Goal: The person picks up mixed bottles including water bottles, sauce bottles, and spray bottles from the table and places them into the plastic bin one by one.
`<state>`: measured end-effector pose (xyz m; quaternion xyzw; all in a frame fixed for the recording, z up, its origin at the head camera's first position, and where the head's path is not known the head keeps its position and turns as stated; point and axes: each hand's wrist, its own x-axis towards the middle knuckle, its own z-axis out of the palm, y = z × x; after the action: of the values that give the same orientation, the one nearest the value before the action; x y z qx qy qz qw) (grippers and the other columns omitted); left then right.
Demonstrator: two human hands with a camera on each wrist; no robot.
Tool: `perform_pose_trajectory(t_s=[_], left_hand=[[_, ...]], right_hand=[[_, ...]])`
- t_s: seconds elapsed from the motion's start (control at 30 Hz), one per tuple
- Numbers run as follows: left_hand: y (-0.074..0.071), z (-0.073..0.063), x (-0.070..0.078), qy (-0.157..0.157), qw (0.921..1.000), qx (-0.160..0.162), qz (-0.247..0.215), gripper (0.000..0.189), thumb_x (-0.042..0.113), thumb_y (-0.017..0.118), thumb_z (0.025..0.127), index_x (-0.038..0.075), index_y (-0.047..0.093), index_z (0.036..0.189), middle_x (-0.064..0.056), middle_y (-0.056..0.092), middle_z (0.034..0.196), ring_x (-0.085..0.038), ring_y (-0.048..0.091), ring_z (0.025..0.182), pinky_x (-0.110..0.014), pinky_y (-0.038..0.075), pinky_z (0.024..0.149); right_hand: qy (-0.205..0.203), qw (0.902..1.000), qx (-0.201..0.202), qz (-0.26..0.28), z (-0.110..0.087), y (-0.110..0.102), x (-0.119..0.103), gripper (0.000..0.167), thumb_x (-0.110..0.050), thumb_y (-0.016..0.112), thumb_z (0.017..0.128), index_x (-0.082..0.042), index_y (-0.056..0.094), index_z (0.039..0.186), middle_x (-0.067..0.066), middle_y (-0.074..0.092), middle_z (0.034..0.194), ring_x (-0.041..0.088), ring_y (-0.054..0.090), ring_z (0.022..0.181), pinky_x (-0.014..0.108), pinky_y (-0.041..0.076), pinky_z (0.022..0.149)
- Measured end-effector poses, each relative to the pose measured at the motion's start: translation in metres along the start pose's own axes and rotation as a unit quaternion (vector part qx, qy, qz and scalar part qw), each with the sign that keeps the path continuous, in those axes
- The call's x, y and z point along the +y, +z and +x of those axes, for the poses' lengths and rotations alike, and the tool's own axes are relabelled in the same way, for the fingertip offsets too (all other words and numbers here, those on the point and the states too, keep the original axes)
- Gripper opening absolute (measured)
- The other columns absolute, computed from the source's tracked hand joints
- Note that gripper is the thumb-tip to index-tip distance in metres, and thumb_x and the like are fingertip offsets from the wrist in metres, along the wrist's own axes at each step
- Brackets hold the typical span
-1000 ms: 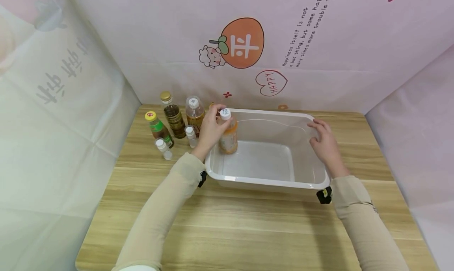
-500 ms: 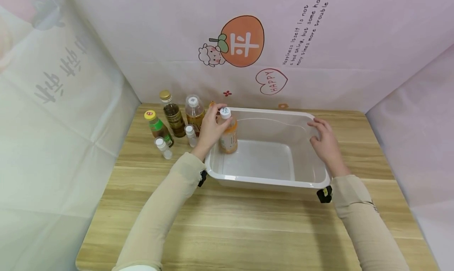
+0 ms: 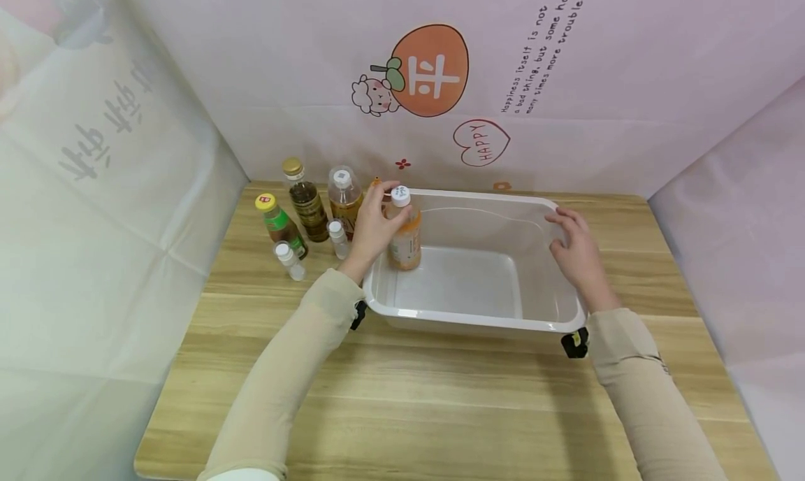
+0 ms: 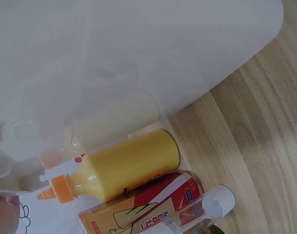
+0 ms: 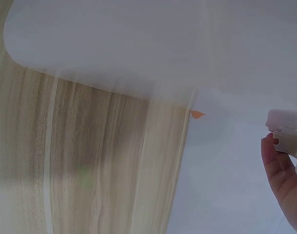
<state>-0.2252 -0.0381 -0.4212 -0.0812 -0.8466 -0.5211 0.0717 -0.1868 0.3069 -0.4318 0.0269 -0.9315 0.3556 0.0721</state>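
A white plastic tub (image 3: 459,317) stands on the wooden table. My left hand (image 3: 372,226) grips its left end, its thumb passing in front of an orange bottle (image 3: 405,249) with a white cap. That bottle stands upright inside the tub, at the left. At the tub's other end my right hand (image 3: 577,257) holds the rim, thumb on the inner side. In the right wrist view, the fingers (image 5: 272,158) curl under the rim. The left wrist view shows only a bit of the left hand (image 4: 4,217) at the rim's underside.
Left of the tub stand a yellow-capped bottle (image 3: 281,226), a gold-capped dark bottle (image 3: 309,208), a clear-topped amber bottle (image 3: 344,201) and two small shakers (image 3: 291,263). A yellow squeeze bottle (image 4: 131,163) and red-yellow box (image 4: 153,204) lie close beside the tub. Printed wall sheets (image 3: 302,61) enclose the table.
The head view tilts down very slightly, shifting the scene a little. Both hands, the tub and the orange bottle otherwise keep their places.
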Motion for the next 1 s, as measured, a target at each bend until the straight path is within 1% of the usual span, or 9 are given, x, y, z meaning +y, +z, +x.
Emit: perform_pose_trajectory(t_s=[0.13,0.23,0.33,0.43,0.57,0.67,0.73,0.9,1.0], left_hand=[[0.000,-0.001,0.000,0.008,0.9996,0.016,-0.021,0.047,0.017,0.067,0.088,0.005,0.049,0.130,-0.015,0.051,0.126,-0.028,0.053,0.114,-0.041,0.048,0.098],[0.000,-0.002,0.000,0.018,0.9983,0.039,-0.039,0.044,0.017,0.065,0.089,0.003,0.051,0.128,-0.016,0.052,0.123,-0.029,0.054,0.110,-0.041,0.048,0.097],[-0.002,-0.004,0.000,0.032,0.9965,0.063,-0.044,0.040,0.017,0.063,0.091,0.000,0.052,0.126,-0.018,0.055,0.120,-0.030,0.055,0.106,-0.041,0.049,0.095],[-0.005,-0.004,0.000,0.037,0.9951,0.081,-0.044,0.038,0.016,0.062,0.092,-0.001,0.053,0.124,-0.019,0.057,0.117,-0.031,0.055,0.105,-0.041,0.049,0.093],[-0.015,-0.004,0.000,0.043,0.9928,0.101,-0.049,0.033,0.014,0.061,0.092,-0.003,0.055,0.120,-0.020,0.059,0.113,-0.031,0.056,0.103,-0.042,0.050,0.091],[-0.024,-0.003,-0.001,0.058,0.9903,0.120,-0.042,0.030,0.013,0.059,0.093,-0.003,0.057,0.118,-0.020,0.061,0.110,-0.029,0.057,0.099,-0.041,0.051,0.088],[-0.031,-0.004,-0.002,0.072,0.9888,0.128,-0.026,0.029,0.013,0.059,0.093,-0.003,0.058,0.117,-0.020,0.061,0.109,-0.029,0.058,0.098,-0.039,0.052,0.087],[-0.048,-0.007,-0.006,0.113,0.9851,0.128,0.022,0.028,0.012,0.058,0.093,-0.003,0.058,0.116,-0.020,0.060,0.107,-0.030,0.061,0.095,-0.038,0.054,0.084],[-0.059,-0.008,-0.008,0.125,0.9825,0.135,0.029,0.027,0.010,0.058,0.092,-0.005,0.058,0.115,-0.021,0.060,0.106,-0.031,0.061,0.092,-0.039,0.055,0.080]], right_hand=[[0.000,1.0000,0.001,-0.001,0.000,0.000,-0.001,0.047,0.011,0.045,0.080,0.010,0.051,0.127,0.028,0.036,0.145,0.051,0.032,0.134,0.063,0.025,0.111],[0.001,1.0000,-0.001,-0.002,0.000,0.000,-0.001,0.047,0.010,0.045,0.080,0.010,0.051,0.127,0.028,0.036,0.145,0.051,0.031,0.134,0.063,0.025,0.111],[0.002,1.0000,-0.002,-0.002,-0.001,0.000,-0.001,0.047,0.010,0.045,0.080,0.010,0.051,0.126,0.028,0.036,0.145,0.052,0.031,0.134,0.064,0.026,0.110],[0.004,1.0000,-0.002,-0.001,-0.001,0.000,0.000,0.046,0.009,0.045,0.080,0.010,0.051,0.126,0.028,0.035,0.145,0.052,0.031,0.134,0.064,0.025,0.111],[0.004,1.0000,-0.002,-0.001,-0.001,0.000,0.000,0.047,0.009,0.045,0.080,0.010,0.051,0.127,0.028,0.035,0.145,0.052,0.031,0.134,0.064,0.025,0.110],[0.004,1.0000,-0.001,-0.001,-0.001,0.000,0.000,0.047,0.009,0.045,0.080,0.009,0.051,0.126,0.027,0.036,0.145,0.051,0.032,0.134,0.063,0.026,0.110],[0.004,1.0000,-0.001,0.000,-0.001,0.000,0.000,0.047,0.010,0.045,0.080,0.009,0.051,0.126,0.027,0.036,0.145,0.051,0.032,0.134,0.063,0.026,0.110],[0.008,1.0000,-0.004,0.004,-0.001,-0.001,-0.002,0.047,0.009,0.045,0.081,0.009,0.050,0.127,0.027,0.035,0.146,0.051,0.031,0.135,0.063,0.025,0.111],[0.005,1.0000,-0.002,0.006,-0.001,-0.002,-0.002,0.047,0.010,0.045,0.081,0.009,0.050,0.127,0.027,0.035,0.146,0.051,0.031,0.135,0.064,0.025,0.111]])
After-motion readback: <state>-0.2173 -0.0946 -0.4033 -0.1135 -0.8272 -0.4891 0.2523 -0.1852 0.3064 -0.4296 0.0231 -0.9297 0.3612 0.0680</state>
